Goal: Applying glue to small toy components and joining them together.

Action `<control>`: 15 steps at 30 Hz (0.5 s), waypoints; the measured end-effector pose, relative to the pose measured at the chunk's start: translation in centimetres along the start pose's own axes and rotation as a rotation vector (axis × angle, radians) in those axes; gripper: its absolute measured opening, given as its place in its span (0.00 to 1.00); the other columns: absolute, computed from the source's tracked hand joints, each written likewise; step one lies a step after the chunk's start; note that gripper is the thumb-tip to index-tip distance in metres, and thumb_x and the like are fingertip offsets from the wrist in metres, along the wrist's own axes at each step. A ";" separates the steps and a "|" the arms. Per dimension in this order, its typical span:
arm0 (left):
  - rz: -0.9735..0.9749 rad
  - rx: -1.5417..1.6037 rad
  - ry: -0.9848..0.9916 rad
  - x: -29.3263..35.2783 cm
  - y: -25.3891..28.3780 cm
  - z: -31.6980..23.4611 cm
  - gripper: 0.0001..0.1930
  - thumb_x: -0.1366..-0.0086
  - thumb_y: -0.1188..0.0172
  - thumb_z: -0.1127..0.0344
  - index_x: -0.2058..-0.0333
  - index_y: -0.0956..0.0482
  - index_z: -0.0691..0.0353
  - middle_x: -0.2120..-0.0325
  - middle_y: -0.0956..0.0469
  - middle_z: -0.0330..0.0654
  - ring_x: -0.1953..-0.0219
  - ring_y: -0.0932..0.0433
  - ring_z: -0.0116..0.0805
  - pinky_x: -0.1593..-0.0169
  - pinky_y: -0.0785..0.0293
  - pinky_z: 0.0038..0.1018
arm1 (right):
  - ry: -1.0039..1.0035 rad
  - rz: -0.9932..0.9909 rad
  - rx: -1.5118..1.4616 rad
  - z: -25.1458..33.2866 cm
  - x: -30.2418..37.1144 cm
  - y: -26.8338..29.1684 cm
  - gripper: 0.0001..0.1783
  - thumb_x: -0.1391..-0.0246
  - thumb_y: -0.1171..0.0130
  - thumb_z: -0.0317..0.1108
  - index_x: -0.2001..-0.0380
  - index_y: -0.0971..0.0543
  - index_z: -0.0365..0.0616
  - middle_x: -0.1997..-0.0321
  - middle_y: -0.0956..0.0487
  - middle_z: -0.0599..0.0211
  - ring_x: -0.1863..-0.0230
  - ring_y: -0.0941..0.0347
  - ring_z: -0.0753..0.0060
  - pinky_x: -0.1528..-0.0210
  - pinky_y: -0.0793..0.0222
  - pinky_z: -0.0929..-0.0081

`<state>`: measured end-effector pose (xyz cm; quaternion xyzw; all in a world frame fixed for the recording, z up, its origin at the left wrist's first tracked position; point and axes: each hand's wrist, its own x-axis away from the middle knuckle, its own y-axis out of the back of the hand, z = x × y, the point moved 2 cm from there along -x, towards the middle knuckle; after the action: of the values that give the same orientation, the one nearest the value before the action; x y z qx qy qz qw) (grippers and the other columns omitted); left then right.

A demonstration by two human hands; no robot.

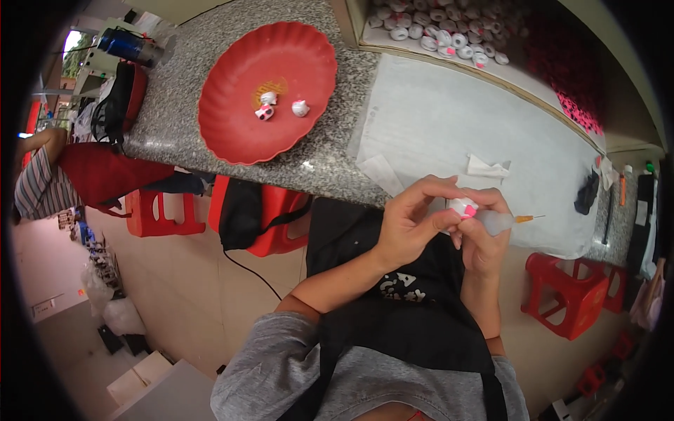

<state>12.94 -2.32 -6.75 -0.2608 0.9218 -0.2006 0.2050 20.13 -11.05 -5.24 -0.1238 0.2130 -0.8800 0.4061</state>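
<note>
Over the bench's front edge, my left hand (414, 221) pinches a small white figure (461, 206) with a bright pink patch between thumb and fingers. My right hand (486, 245) meets it from the other side, its fingertips touching the figure. Tucked in that same hand is a small translucent squeeze bottle (497, 224), its orange-based needle tip (525, 219) pointing away to the right. Fingers cover part of both things. To the left, a scalloped red plate (228, 91) holds a few similar white figures (300, 108).
White sheeting (435, 105) covers the bench ahead, with crumpled paper (487, 167) on it. Behind stands a compartment of many white pieces (460, 41), beside pink-and-black ones (572, 105). Red stools (567, 295) flank me. A person in a red apron (98, 172) is at far left.
</note>
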 end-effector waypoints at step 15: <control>-0.316 -1.633 -0.275 -6.7 11.1 -9.8 0.11 0.51 0.46 0.72 0.66 0.28 0.62 0.70 0.29 0.44 0.65 0.33 0.35 0.61 0.38 0.27 | -0.055 -0.062 0.186 0.8 -0.9 3.2 0.17 0.61 0.51 0.21 0.62 0.33 0.36 0.74 0.30 0.64 0.84 0.41 0.86 0.85 0.46 0.90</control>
<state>8.99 12.72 -2.05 -0.4750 0.6968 0.5365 0.0317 23.11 -12.44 -6.14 -0.1162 0.1152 -0.9043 0.3942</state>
